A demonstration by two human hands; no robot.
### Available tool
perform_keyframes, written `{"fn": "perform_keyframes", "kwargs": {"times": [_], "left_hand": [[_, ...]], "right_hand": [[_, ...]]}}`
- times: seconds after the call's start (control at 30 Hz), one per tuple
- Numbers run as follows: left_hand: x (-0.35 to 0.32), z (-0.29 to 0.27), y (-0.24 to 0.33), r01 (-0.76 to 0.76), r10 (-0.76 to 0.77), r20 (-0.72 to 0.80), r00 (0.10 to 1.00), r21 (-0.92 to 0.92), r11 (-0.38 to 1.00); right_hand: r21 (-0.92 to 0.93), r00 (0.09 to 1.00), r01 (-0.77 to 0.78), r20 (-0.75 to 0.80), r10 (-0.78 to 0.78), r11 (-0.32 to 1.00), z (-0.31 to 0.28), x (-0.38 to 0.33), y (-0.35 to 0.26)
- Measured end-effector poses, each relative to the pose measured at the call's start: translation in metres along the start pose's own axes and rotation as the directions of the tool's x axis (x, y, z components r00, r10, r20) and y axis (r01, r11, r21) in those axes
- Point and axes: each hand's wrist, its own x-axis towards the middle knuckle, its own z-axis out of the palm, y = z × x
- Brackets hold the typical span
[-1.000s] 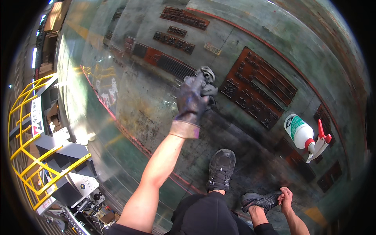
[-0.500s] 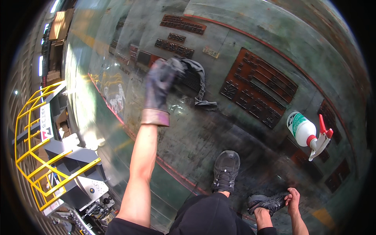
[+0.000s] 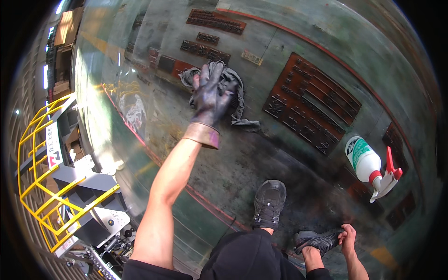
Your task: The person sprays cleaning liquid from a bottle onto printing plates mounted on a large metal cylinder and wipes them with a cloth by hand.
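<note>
My left hand (image 3: 212, 95), in a dark, stained glove with a light cuff, lies over a crumpled grey rag (image 3: 239, 100) with its fingers stretched out and apart. The rag is bunched under the palm, and one strip trails toward me. Beneath and beyond it are dark printing plates with raised characters, one of them a small reddish plate (image 3: 181, 70). My bare right hand (image 3: 346, 236) is low on the right beside my black shoe (image 3: 322, 241), its fingers curled with nothing visible in them. Whether it touches the shoe, I cannot tell.
A large reddish-brown plate (image 3: 311, 102) lies right of the rag. Near it is a white spray bottle (image 3: 364, 161) with a red trigger. More plates lie beyond, including a long one (image 3: 216, 21). A yellow railing (image 3: 39, 186) and machinery stand at left.
My left hand has moved right and its fingers have spread over the rag. More of the rag now shows on the hand's left side. My right hand stays in place.
</note>
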Motion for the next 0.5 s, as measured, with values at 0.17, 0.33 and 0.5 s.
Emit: {"fn": "perform_keyframes", "kwargs": {"times": [0.17,0.33,0.5], "left_hand": [[0.034,0.001,-0.119,0.112,-0.162,-0.223,0.961,-0.220,0.969],[0.053,0.017,-0.085,0.427,-0.421,-0.423,0.803,-0.085,0.900],[0.024,-0.005,-0.013,0.191,-0.186,-0.169,0.968,0.009,0.982]], "right_hand": [[-0.057,0.999,0.038,-0.020,-0.039,0.998,0.006,0.007,0.005],[-0.037,0.999,0.037,-0.018,-0.037,0.999,0.004,0.008,0.005],[-0.029,0.999,0.031,-0.039,-0.032,0.999,-0.003,0.006,0.010]]}}
